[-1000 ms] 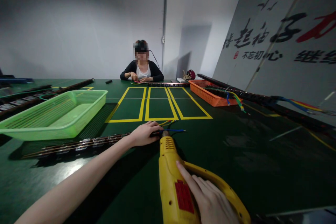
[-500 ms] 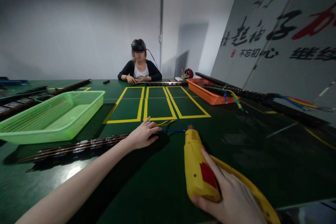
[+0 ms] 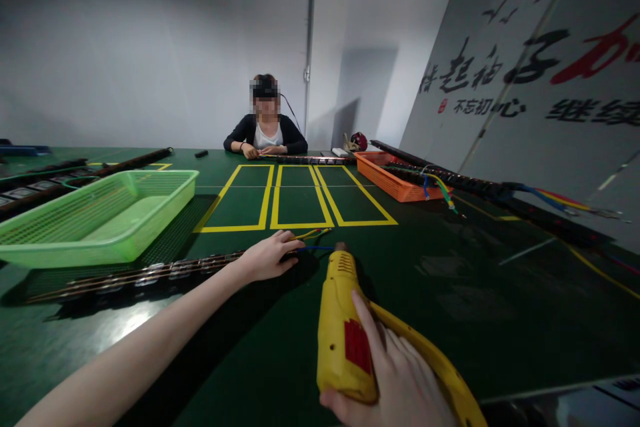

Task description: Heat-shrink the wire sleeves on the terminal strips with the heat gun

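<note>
My right hand (image 3: 395, 373) is wrapped round a yellow heat gun (image 3: 340, 320) with a red patch on its side. Its dark nozzle (image 3: 341, 246) points away from me, over the end of a blue wire (image 3: 317, 248). My left hand (image 3: 273, 255) is closed on the wires beside the strip's end, the blue one coming out past the fingertips. Yellow-green wires (image 3: 314, 234) stick out just beyond that hand. Leftward from it, partly under my forearm, lies a long dark strip of metal segments (image 3: 170, 271) with thin rods along it.
A green basket (image 3: 120, 247) stands at left, near more dark strips (image 3: 135, 165). An orange basket (image 3: 395, 183) at right holds strips with coloured wires (image 3: 445, 192). Yellow tape rectangles (image 3: 300, 225) mark the green table (image 3: 280, 347). Across it sits a person (image 3: 267, 130) with hands on another strip.
The heat gun in my right hand has moved left, its nozzle now covering the blue wire's end. My left hand has stayed nearly in place, its fingers slightly lower.
</note>
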A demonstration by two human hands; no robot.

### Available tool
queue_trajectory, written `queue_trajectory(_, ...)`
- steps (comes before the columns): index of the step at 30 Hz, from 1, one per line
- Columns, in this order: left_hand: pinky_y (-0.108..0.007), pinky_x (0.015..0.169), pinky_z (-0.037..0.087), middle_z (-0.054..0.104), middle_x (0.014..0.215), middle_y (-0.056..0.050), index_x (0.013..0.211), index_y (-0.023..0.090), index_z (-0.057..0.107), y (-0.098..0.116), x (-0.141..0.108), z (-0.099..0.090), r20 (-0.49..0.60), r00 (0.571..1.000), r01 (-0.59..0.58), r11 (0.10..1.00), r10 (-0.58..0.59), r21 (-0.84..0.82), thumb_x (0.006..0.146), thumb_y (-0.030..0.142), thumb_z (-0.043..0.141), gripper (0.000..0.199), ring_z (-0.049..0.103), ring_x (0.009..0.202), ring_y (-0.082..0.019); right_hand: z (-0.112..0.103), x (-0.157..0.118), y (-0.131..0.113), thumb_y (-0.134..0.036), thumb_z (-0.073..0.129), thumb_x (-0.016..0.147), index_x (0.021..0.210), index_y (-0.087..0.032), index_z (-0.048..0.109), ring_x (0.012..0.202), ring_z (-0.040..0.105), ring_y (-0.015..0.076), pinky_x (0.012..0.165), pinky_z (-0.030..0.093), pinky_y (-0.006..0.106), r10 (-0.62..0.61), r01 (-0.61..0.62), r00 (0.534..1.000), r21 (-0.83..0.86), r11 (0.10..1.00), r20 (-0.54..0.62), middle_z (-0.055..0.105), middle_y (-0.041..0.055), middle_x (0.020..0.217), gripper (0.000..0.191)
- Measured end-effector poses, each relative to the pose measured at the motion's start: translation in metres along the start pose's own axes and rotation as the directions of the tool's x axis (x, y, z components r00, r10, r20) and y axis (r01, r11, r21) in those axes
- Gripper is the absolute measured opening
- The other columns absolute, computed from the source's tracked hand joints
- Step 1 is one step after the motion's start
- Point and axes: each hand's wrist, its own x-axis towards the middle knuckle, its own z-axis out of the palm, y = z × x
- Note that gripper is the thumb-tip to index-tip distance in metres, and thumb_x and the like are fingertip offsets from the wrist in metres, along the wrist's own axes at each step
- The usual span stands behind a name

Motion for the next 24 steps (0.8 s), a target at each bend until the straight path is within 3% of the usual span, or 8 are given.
queue_trajectory(5, -0.032, 0.090, 0.043, 0.050, 0.110, -0.008, 0.120, 0.022, 0.050, -0.001, 0.000, 0.000, -0.003, 1.000, -0.010, 1.000, 0.010, 0.023, 0.084, 0.028, 0.048, 0.037, 0.049, 0.100, -0.019, 0.010, 0.002, -0.020, -0.080, 0.049, 0.058, 0.145, -0.014, 0.006, 0.093, 0.061, 0.0254, 0.076, 0.052, 0.036, -0.088, 0.087, 0.996, 0.060, 0.994, 0.027, 0.060, 0.0125, 0.110, 0.117)
queue_trajectory(8, -0.033, 0.090, 0.043, 0.050, 0.111, -0.008, 0.121, 0.021, 0.048, -0.001, 0.000, 0.000, 0.007, 1.000, -0.007, 0.999, 0.007, 0.049, 0.084, 0.028, 0.048, 0.037, 0.048, 0.101, -0.019, 0.020, -0.001, -0.030, -0.084, 0.042, 0.058, 0.144, -0.011, 0.010, 0.090, 0.062, 0.0264, 0.077, 0.052, 0.037, -0.098, 0.098, 0.995, 0.014, 0.995, -0.010, 0.063, 0.0127, 0.103, 0.117)
queue_trajectory(9, -0.033, 0.090, 0.043, 0.051, 0.111, -0.008, 0.121, 0.021, 0.047, -0.002, 0.000, 0.000, 0.011, 1.000, -0.004, 0.998, 0.004, 0.063, 0.084, 0.028, 0.047, 0.037, 0.049, 0.101, -0.019, 0.023, -0.002, -0.032, -0.078, 0.043, 0.065, 0.144, -0.010, 0.012, 0.090, 0.062, 0.0262, 0.077, 0.052, 0.036, -0.121, 0.120, 0.992, -0.031, 0.992, -0.039, 0.064, 0.0130, 0.101, 0.109)
queue_trajectory(11, -0.033, 0.088, 0.044, 0.051, 0.108, -0.008, 0.119, 0.021, 0.047, -0.002, 0.000, 0.000, 0.018, 1.000, -0.001, 0.996, -0.001, 0.088, 0.084, 0.028, 0.046, 0.036, 0.049, 0.099, -0.019, 0.027, -0.004, -0.033, -0.049, 0.042, 0.080, 0.144, -0.009, 0.012, 0.089, 0.063, 0.0228, 0.077, 0.052, 0.032, -0.205, 0.192, 0.975, -0.138, 0.972, -0.086, 0.065, 0.0119, 0.099, 0.081)
queue_trajectory(12, -0.032, 0.087, 0.044, 0.051, 0.107, -0.008, 0.118, 0.021, 0.048, -0.002, 0.000, 0.000, 0.020, 1.000, 0.001, 0.995, -0.003, 0.095, 0.084, 0.028, 0.047, 0.035, 0.049, 0.098, -0.019, 0.028, -0.005, -0.032, -0.031, 0.038, 0.082, 0.144, -0.009, 0.011, 0.087, 0.063, 0.0204, 0.075, 0.052, 0.029, -0.254, 0.233, 0.962, -0.188, 0.954, -0.099, 0.065, 0.0108, 0.098, 0.072)
queue_trajectory(14, -0.031, 0.085, 0.044, 0.052, 0.105, -0.007, 0.115, 0.021, 0.049, -0.002, 0.000, -0.001, 0.023, 1.000, 0.005, 0.995, -0.007, 0.098, 0.083, 0.027, 0.048, 0.033, 0.049, 0.096, -0.019, 0.028, -0.005, -0.030, -0.010, 0.031, 0.076, 0.144, -0.008, 0.010, 0.083, 0.064, 0.0173, 0.072, 0.052, 0.027, -0.307, 0.267, 0.943, -0.262, 0.927, -0.125, 0.066, 0.0092, 0.095, 0.071)
queue_trajectory(20, -0.031, 0.084, 0.044, 0.052, 0.105, -0.008, 0.111, 0.020, 0.050, -0.002, 0.001, -0.002, 0.017, 1.000, 0.011, 0.996, -0.013, 0.093, 0.083, 0.028, 0.048, 0.030, 0.049, 0.096, -0.019, 0.022, -0.005, -0.027, -0.006, 0.027, 0.075, 0.144, -0.005, 0.011, 0.080, 0.063, 0.0164, 0.068, 0.051, 0.026, -0.349, 0.300, 0.926, -0.283, 0.911, -0.141, 0.066, 0.0090, 0.092, 0.071)
queue_trajectory(24, -0.032, 0.085, 0.044, 0.053, 0.106, -0.007, 0.115, 0.021, 0.050, -0.002, 0.000, -0.002, 0.011, 1.000, 0.007, 0.995, -0.008, 0.101, 0.083, 0.029, 0.048, 0.033, 0.050, 0.096, -0.019, 0.016, -0.003, -0.022, -0.019, 0.038, 0.074, 0.144, -0.007, 0.011, 0.082, 0.063, 0.0171, 0.070, 0.051, 0.027, -0.328, 0.297, 0.936, -0.217, 0.930, -0.124, 0.066, 0.0073, 0.095, 0.076)
